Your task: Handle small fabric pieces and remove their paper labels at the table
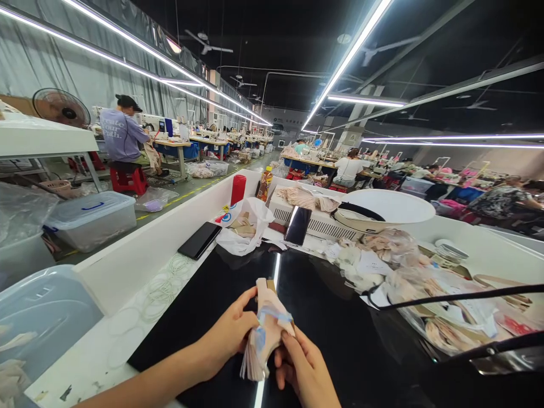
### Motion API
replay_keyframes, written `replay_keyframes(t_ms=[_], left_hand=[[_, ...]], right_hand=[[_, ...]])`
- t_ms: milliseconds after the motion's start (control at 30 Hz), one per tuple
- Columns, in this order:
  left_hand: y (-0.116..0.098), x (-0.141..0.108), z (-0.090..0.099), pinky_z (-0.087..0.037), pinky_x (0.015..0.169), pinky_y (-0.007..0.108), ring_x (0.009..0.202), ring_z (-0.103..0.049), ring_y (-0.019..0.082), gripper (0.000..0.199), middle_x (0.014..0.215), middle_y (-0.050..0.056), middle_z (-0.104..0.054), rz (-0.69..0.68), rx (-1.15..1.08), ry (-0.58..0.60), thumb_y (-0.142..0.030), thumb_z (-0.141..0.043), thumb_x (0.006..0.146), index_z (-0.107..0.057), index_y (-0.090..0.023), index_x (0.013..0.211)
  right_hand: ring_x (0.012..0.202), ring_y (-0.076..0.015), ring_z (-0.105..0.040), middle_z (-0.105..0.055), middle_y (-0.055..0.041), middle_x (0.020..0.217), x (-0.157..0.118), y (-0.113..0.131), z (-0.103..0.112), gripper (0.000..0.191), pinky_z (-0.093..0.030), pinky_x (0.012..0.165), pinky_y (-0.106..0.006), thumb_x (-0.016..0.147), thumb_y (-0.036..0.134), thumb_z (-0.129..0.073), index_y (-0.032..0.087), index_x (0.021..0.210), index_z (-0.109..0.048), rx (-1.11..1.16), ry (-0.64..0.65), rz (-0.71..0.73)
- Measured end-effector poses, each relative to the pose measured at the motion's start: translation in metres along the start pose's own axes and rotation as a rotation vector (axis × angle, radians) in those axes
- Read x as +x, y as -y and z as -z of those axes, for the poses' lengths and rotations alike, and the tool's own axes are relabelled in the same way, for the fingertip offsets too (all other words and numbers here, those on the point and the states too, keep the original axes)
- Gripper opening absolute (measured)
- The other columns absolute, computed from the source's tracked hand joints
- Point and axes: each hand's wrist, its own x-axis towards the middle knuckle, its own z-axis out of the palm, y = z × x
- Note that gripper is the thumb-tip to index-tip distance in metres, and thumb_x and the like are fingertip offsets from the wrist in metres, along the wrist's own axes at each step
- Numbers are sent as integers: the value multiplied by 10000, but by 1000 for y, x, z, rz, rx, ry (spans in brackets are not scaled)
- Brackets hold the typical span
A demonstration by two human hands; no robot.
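Observation:
Between my two hands is a bundle of pale pink fabric pieces [272, 334], stacked in layers that fan out at the lower end. Bluish, shiny tape or film lies across its middle. My left hand [238, 326] grips the bundle from the left, thumb on top. From the lower right, my right hand [304, 360] pinches its edge between thumb and fingers. Both hands are above a glossy black work surface [199, 323]. Beyond them stands a white plastic bag [244, 235] with beige pieces inside.
A black phone [199, 240] lies left, near thin pale rings [157, 289]. A second phone [298, 225] leans against a white vented box [327, 226]. Bagged fabric pieces [454, 306] crowd the right, crossed by a black lamp arm [459, 293]. A co-worker [121, 133] sits far left.

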Motion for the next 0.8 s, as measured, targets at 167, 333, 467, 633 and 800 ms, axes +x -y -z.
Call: replay_keyframes(t_ms=[167,333,467,633,800], left_hand=[[-4,0,1,-490,667,230,732,-569,143,750,875,24,-635,18,-94,-42,-225,-585,636,-534,-185,1383],[-10,0,-1,-573,699,307,843,-634,192,622,1014,65,-642,62,7,-7,-344,-605,721,-548,-207,1326],[-11,6,7,-581,674,318,797,-665,202,787,1031,86,-666,46,149,-39,-343,-649,704,-430,-208,1448],[-10,4,22,-550,670,318,788,-659,225,822,1047,72,-688,-91,478,-126,-330,-715,803,-373,-273,1548],[-25,-7,28,-276,1218,423,1406,-453,293,494,1504,73,-526,-463,913,-265,-422,-542,998,-544,-242,1457]], right_hand=[[444,-125,-540,-596,16,617,-3,9,4,645,-427,441,-232,840,739,-662,143,1085,-649,-167,-55,63],[417,-136,-526,-561,34,574,-2,10,6,610,-421,437,-248,858,736,-622,150,1030,-632,-210,-51,80],[423,-133,-497,-521,48,565,-2,14,10,551,-408,434,-246,884,712,-582,166,957,-605,-240,-64,88],[444,-109,-401,-434,75,527,-8,30,17,436,-332,463,-235,925,612,-561,180,876,-600,-296,-105,153],[540,-136,-429,-468,39,621,-16,48,13,377,-339,516,-255,980,496,-465,214,747,-555,-533,57,239]])
